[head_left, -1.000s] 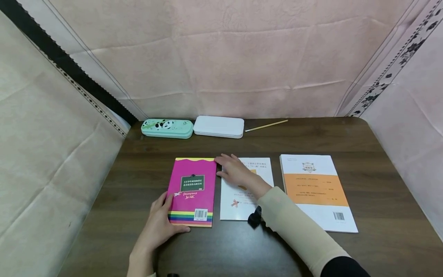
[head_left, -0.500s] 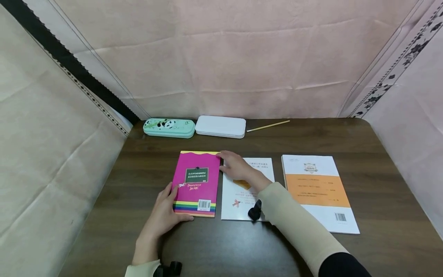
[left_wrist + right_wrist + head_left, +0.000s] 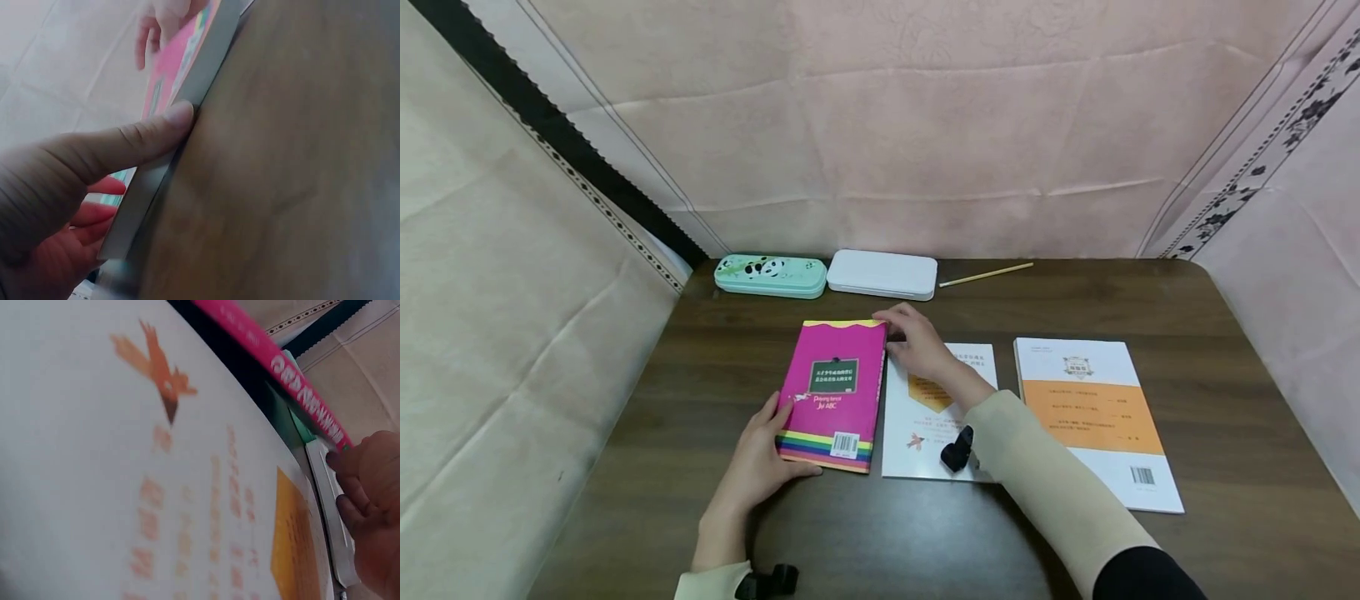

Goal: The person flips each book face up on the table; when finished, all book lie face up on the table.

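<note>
A pink book (image 3: 833, 379) with a yellow top edge and rainbow stripes at its bottom lies between both hands, slightly turned. My left hand (image 3: 760, 454) grips its lower left corner; in the left wrist view the thumb presses the page edge (image 3: 200, 75), with fingers along the adjoining side. At the upper right corner my right hand (image 3: 917, 340) holds the book with its fingertips. In the right wrist view the spine (image 3: 281, 369) stands over a dark gap, so that side looks raised. Below my right wrist lies a white book (image 3: 917, 450), partly covered by the arm.
A white and orange book (image 3: 1093, 408) lies at the right. Along the back edge are a mint panda pencil case (image 3: 771, 277), a white case (image 3: 882, 274) and a thin yellow stick (image 3: 987, 274). Cloth walls (image 3: 925, 125) enclose the wooden table (image 3: 647, 467).
The pink book has slid away from the person and a little to the right, both hands moving with it. It is now slightly turned, with its spine showing.
</note>
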`<move>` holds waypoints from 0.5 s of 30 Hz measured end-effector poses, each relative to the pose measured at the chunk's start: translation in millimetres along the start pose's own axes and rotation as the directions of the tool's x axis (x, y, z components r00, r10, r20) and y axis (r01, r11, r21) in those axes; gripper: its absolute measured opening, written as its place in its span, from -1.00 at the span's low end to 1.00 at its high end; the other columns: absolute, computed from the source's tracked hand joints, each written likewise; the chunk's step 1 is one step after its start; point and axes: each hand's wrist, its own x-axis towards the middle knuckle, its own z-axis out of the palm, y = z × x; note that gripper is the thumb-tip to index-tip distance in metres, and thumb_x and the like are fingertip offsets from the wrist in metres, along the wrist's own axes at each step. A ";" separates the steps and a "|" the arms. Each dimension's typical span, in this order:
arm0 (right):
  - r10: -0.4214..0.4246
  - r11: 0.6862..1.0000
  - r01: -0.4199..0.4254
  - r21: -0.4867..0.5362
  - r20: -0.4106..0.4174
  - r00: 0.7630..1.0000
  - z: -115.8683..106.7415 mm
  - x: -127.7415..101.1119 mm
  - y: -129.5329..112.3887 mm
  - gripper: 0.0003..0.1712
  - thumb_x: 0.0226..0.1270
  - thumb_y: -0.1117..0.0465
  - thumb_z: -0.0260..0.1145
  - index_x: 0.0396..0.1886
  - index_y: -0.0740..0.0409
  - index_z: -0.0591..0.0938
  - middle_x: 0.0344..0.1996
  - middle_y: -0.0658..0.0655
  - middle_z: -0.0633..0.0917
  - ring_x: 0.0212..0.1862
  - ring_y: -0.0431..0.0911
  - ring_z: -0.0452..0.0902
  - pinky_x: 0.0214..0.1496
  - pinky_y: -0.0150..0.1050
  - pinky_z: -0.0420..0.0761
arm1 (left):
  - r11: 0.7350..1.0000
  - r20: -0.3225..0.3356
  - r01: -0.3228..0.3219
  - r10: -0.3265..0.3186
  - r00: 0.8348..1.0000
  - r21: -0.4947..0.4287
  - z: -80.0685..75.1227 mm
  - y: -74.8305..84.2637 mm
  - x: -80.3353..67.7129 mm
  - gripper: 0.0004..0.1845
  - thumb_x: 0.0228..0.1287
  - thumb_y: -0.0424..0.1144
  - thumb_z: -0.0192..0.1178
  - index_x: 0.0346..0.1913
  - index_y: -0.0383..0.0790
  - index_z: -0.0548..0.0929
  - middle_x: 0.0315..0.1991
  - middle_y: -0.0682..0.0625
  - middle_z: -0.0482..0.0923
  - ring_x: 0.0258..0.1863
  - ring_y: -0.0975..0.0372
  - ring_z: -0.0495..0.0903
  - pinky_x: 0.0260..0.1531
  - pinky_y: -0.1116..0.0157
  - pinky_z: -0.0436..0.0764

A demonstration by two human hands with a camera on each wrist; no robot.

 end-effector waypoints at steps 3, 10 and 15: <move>-0.064 0.989 0.066 -0.133 0.020 0.998 -7.5 -1.8 1.8 -0.47 0.42 0.29 0.36 0.37 0.14 0.55 0.17 0.06 0.52 0.16 -0.07 0.50 0.30 -0.13 0.49 | 1.000 0.016 -0.009 0.009 1.000 -0.018 -1.7 -4.5 -3.7 0.24 -0.14 0.16 0.62 0.55 -0.31 0.20 0.60 -0.28 -0.04 0.48 -0.23 0.10 0.32 -0.25 0.34; -0.133 0.969 0.143 -0.203 0.061 0.989 -22.3 -7.9 4.0 -0.53 0.36 0.05 0.43 0.24 -0.02 0.64 0.21 0.00 0.58 0.26 -0.08 0.44 0.40 -0.02 0.36 | 0.997 0.000 -0.074 0.074 0.997 -0.032 -6.2 -12.2 -16.6 0.02 -0.04 -0.09 0.62 0.48 -0.33 0.36 0.55 -0.28 0.10 0.46 -0.20 0.22 0.32 -0.15 0.38; -0.149 0.989 0.149 0.012 0.044 0.988 -22.3 -8.2 7.7 -0.46 0.40 0.19 0.38 0.34 0.06 0.53 0.24 0.03 0.60 0.21 -0.08 0.55 0.29 -0.14 0.54 | 0.987 -0.097 -0.160 0.159 0.983 -0.004 -8.8 -14.0 -21.9 -0.26 -0.01 -0.25 0.61 0.27 -0.41 0.59 0.41 -0.31 0.38 0.35 -0.17 0.42 0.22 -0.09 0.50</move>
